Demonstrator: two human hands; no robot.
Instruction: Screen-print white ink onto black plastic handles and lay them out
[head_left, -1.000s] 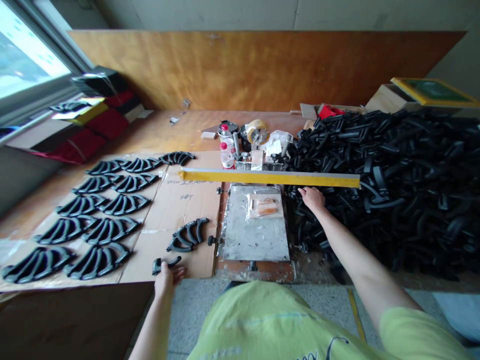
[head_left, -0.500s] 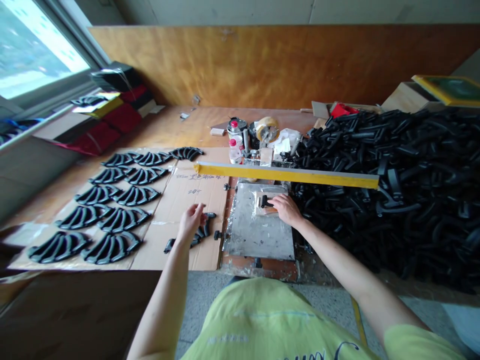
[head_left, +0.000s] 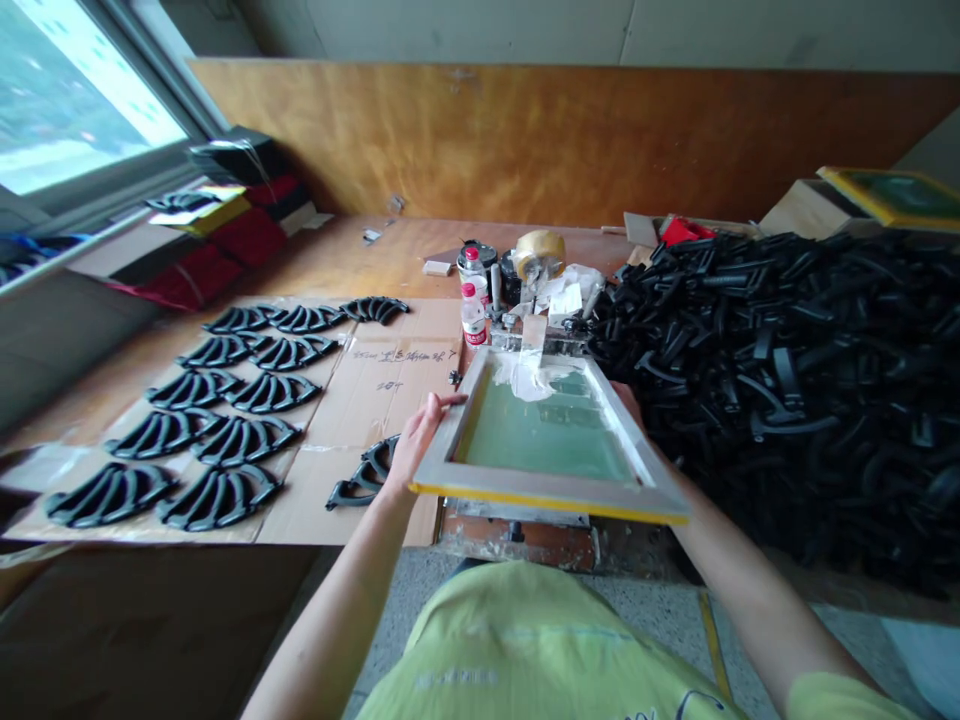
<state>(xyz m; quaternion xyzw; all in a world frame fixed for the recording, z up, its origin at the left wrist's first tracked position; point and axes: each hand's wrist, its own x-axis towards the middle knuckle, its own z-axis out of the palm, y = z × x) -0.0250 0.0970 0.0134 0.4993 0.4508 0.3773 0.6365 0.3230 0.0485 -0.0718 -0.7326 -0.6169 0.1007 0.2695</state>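
Note:
A screen printing frame (head_left: 551, 432) with grey bars, a yellow front edge and green mesh is lowered at a tilt over the metal base plate (head_left: 480, 508). My left hand (head_left: 420, 437) grips the frame's left bar, its fingers along the outer edge. At the right bar, my right hand (head_left: 628, 402) shows only in part, because the frame hides its fingers. Beside my left wrist, several curved black plastic handles (head_left: 367, 475) lie on the cardboard (head_left: 337, 430). Whatever sits on the plate beneath the frame is hidden.
Fanned groups of black handles (head_left: 221, 495) cover the cardboard's left side. A big heap of black handles (head_left: 750, 400) fills the right. Behind the frame stand red-capped bottles (head_left: 472, 310) and a tape roll (head_left: 540, 252). Another yellow-edged frame (head_left: 892, 195) rests at far right.
The screen frame has swung down from nearly edge-on to cover the plate. My left hand has moved right onto its left bar; my right hand has shifted right from the plate.

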